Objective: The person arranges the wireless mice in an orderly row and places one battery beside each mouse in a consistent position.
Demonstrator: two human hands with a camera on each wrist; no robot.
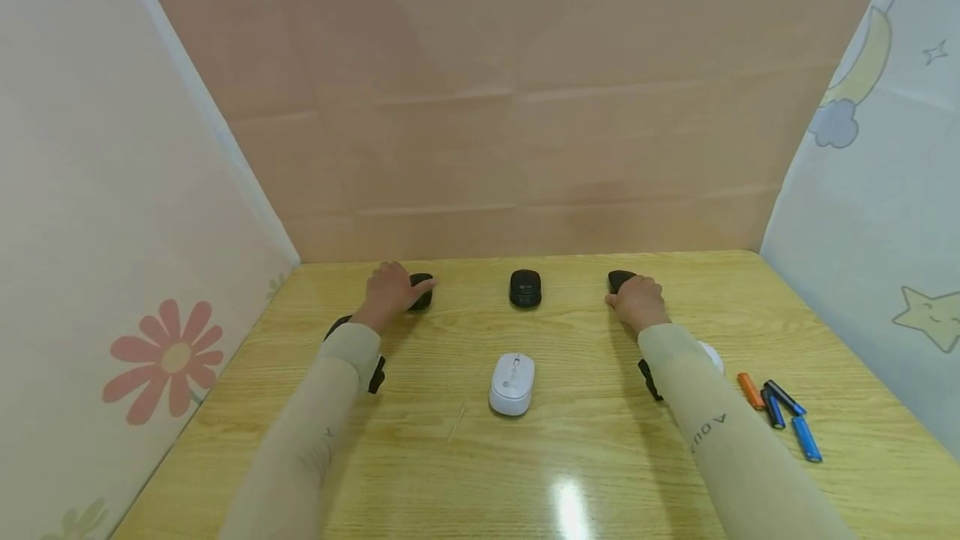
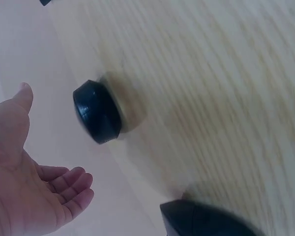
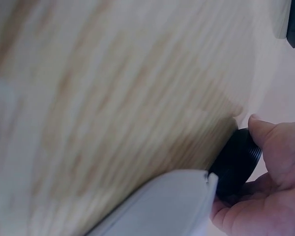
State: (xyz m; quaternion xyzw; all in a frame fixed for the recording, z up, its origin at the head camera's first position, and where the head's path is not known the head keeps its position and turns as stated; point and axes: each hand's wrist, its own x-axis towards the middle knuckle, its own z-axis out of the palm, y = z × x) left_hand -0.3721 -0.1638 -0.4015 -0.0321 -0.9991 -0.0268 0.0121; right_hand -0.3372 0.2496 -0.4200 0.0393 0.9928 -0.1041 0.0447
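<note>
Counter (image 1: 450, 473) of pale wood-grain finish carries several computer mice. Right hand (image 1: 637, 302) grips right black mouse (image 3: 233, 167) between thumb and fingers near the counter's far edge; whether the mouse bears on the surface or sits just above it cannot be settled from these angles. Left hand (image 1: 392, 294) is empty, thumb spread wide of loosely bent fingers. It is positioned near left black mouse (image 2: 96, 113), at the far left; the thumb overlaps this mouse in the head view, while the wrist view shows hand and mouse apart. Middle black mouse (image 1: 525, 288) rests on the counter between the two hands, well apart from both. Central white mouse (image 1: 512, 384) lies nearer the wearer. A further white mouse (image 3: 162, 206) is partly covered by the right sleeve (image 1: 720, 407) in the head view. Beyond that sleeve, at right, lie an orange cylinder (image 1: 750, 391), two dark cylinders (image 1: 772, 408) and a blue cylinder (image 1: 806, 438). A brownish sheet (image 1: 517, 107) backs the counter.
</note>
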